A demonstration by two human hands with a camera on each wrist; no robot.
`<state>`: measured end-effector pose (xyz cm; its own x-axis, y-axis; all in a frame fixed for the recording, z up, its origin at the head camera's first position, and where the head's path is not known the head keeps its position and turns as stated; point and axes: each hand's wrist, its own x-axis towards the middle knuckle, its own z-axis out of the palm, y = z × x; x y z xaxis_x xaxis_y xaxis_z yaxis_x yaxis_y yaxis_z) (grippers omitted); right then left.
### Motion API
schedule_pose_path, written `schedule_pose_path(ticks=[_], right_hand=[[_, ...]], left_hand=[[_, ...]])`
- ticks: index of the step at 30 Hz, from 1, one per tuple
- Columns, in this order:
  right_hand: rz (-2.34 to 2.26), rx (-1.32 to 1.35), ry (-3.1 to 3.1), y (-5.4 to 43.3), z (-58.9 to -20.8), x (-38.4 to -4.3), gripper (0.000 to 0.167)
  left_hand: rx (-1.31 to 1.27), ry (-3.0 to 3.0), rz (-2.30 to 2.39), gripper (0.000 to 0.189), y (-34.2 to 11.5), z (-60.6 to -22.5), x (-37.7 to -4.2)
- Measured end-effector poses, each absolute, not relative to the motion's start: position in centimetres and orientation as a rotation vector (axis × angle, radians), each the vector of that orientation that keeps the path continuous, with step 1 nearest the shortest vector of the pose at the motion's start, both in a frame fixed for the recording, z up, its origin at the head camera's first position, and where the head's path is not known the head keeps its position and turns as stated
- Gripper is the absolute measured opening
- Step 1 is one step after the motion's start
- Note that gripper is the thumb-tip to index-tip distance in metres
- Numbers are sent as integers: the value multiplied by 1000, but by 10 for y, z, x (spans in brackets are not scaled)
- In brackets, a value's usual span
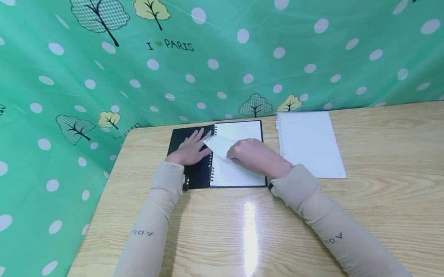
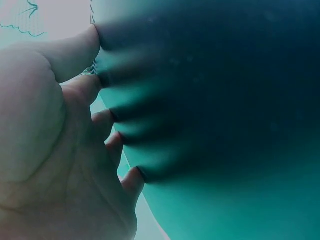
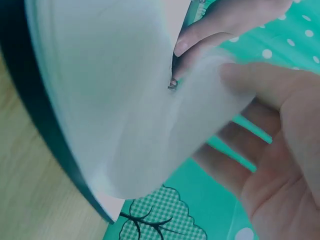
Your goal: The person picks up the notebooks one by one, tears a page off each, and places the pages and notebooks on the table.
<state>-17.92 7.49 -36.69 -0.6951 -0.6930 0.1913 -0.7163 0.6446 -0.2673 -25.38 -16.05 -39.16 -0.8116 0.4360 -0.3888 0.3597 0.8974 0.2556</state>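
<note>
A spiral-bound notebook (image 1: 239, 175) lies spread on the table, its black cover (image 1: 198, 177) folded out to the left and white pages to the right. My left hand (image 1: 190, 151) rests on that cover with fingers spread, close to the coil; the left wrist view shows its fingertips pressing the dark surface. A white sheet (image 1: 219, 147) is pinched between the thumb and fingers of my right hand (image 1: 254, 155). The sheet lifts and curves in the right wrist view, and its perforated corner stands out over the spiral near my left fingers.
Right of the notebook lies a white sheet or stack of paper (image 1: 309, 146) with a ragged, holed left edge. Behind the wooden table (image 1: 212, 239) hangs a green dotted curtain (image 1: 216, 38), which also runs down the left side.
</note>
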Motion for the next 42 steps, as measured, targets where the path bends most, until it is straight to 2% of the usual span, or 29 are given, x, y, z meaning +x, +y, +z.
schedule_pose_path(ticks=[15,22,31,38,42], right_hand=[[500,1186,-2725,77,-367,-167,17],[508,1330,-2655,77,-362,-155,13],[445,1453,-2655,68,-359,-139,10],[416,1532,-2651,65,-362,-127,16],[415,1607,-2641,60,-365,-119,14]], left_hand=[[583,2610,243,67,-160,-392,-249],[568,2614,235,64,-158,-391,-251],[613,2583,282,75,-164,-389,-252],[603,2593,270,67,-163,-387,-253],[594,2596,270,68,-164,-387,-253]])
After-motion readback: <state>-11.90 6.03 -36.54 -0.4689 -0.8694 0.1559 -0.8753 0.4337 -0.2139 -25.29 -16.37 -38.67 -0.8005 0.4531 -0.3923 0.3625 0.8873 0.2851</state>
